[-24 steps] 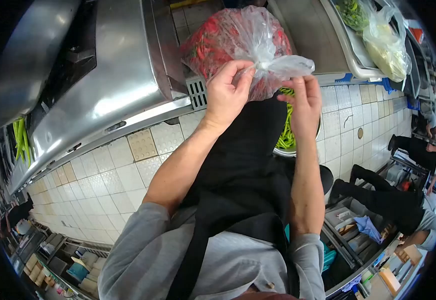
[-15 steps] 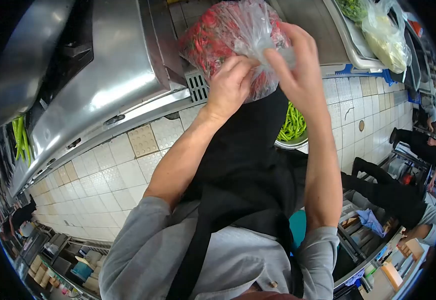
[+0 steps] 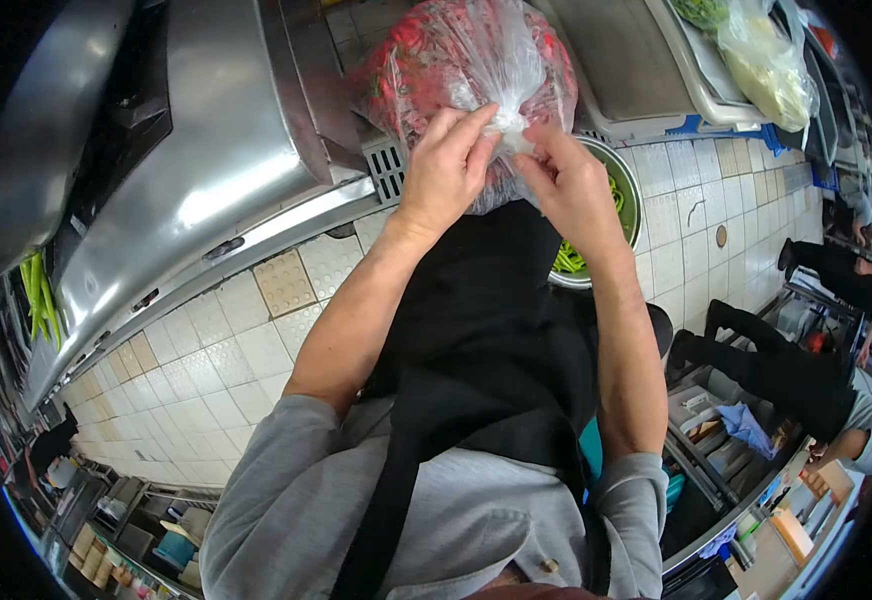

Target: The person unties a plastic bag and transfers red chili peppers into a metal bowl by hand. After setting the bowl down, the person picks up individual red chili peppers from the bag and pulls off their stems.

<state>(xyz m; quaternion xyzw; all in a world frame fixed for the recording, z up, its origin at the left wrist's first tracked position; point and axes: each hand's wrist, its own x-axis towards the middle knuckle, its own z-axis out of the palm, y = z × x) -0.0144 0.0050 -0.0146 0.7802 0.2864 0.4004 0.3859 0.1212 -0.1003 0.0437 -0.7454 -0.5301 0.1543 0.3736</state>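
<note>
A large clear plastic bag (image 3: 426, 70) full of red chili peppers is in front of me at the top of the view. Its neck is gathered into a twisted knot between my hands. My left hand (image 3: 446, 160) pinches the plastic on the left side of the knot. On the other side, the fingers of my right hand (image 3: 568, 185) are closed on the gathered plastic. Just behind my right wrist a round metal bowl (image 3: 639, 200) stands on the floor with green chili peppers (image 3: 569, 258) in it, partly covered by my arm.
A stainless steel counter (image 3: 226, 130) runs along the left, with a few long green peppers (image 3: 38, 300) at its far end. Upper right, a bag of pale vegetables (image 3: 771, 75) lies by plastic tubs (image 3: 646, 60). Co-workers (image 3: 786, 375) stand at right on the tiled floor (image 3: 216, 340).
My right hand has come down and inward to the bag's neck, which is now drawn into a tighter knot. More of the bowl of green peppers shows.
</note>
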